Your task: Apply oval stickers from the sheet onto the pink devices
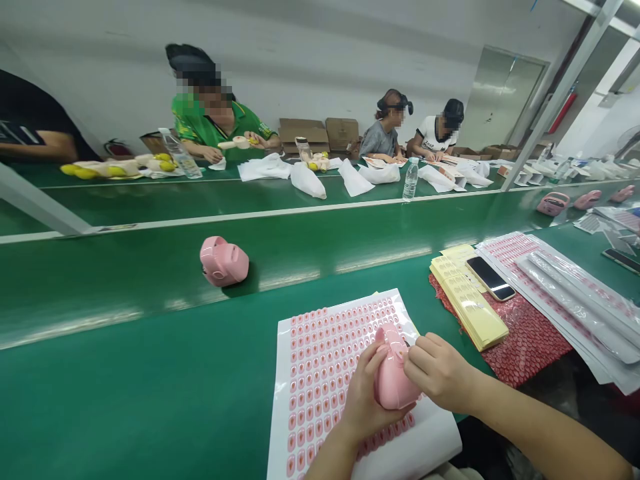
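My left hand (363, 393) is wrapped round a rounded, glossy pink plastic case (395, 383) with a handle-like loop on top. Against the upper right side of the case, my right hand (437, 370) is closed in a pinch. Whatever its fingertips hold, if anything, is hidden. Under both hands lies a white sheet of stickers (320, 373) with rows of small pink ovals, each with a reddish mark. Its lower right part curls up near my lap.
A similar pink case (223, 261) sits on the green conveyor belt (125, 267) ahead. To my right are a yellow sticker stack (467, 303), a phone (490, 279), red bubble wrap (530, 340) and more sticker sheets (595, 287). Several people work across the belt, near a water bottle (411, 180).
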The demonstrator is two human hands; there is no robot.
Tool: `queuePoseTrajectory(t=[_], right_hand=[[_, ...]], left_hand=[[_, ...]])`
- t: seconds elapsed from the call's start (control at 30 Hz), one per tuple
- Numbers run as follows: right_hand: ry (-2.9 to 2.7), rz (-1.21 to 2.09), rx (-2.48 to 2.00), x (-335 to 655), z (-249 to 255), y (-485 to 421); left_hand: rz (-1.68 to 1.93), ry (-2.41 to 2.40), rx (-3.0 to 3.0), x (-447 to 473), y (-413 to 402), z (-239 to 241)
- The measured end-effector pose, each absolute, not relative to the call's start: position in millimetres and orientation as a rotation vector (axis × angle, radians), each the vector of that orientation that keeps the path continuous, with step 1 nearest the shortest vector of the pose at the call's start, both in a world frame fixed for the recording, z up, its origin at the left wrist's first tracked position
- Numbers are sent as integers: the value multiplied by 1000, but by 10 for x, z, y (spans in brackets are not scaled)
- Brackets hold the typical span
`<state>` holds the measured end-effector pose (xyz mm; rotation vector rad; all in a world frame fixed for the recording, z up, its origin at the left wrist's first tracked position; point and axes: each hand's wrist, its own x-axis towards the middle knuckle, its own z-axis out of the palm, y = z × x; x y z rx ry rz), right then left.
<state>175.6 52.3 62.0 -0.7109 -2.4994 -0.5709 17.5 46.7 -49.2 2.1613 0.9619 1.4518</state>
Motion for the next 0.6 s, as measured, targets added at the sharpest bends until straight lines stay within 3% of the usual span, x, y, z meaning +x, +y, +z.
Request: queuePoseTrajectory(t=[0.6], right_hand=[[-2481,-586,-826,1713,560,501]], left_hand=[[1475,1019,2181,203,463,-512]])
